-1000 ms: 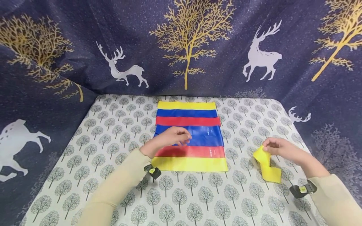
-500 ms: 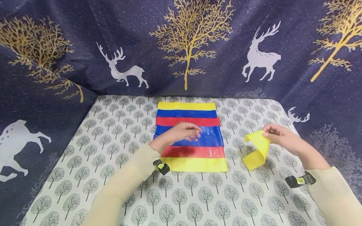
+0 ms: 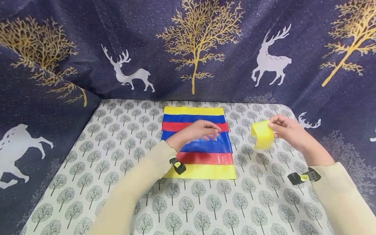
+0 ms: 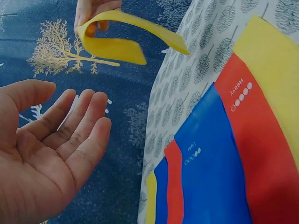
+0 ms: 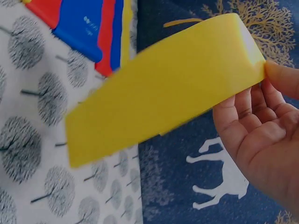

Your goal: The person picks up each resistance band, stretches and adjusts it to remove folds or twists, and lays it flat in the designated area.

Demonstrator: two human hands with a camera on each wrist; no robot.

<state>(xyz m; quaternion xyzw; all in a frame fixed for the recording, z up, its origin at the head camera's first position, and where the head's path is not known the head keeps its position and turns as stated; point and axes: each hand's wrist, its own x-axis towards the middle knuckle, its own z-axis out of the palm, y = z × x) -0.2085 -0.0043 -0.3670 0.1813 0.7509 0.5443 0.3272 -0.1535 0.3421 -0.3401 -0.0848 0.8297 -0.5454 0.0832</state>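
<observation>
Pinched between the thumb and fingers of my right hand (image 3: 289,132) is a yellow resistance band (image 3: 262,134), held off the table at the right. In the right wrist view the yellow band (image 5: 163,88) bends over in a loop near the fingertips, its ends hanging away from the hand. My left hand (image 3: 202,132) hovers above the row of laid-out bands, holding nothing. From the left wrist its palm (image 4: 51,158) shows, with the fingers loosely bent and apart.
Flat bands lie side by side on the tree-patterned tablecloth (image 3: 117,189): a near yellow band (image 3: 211,172), a red band (image 3: 205,158), a blue band (image 3: 226,147), and further red, blue and yellow ones behind. A dark curtain (image 3: 223,71) with deer rises beyond.
My right hand has lifted the yellow band up and farther from me, and the band's hanging part has swung left. My left hand has drifted right and slightly away over the bands.
</observation>
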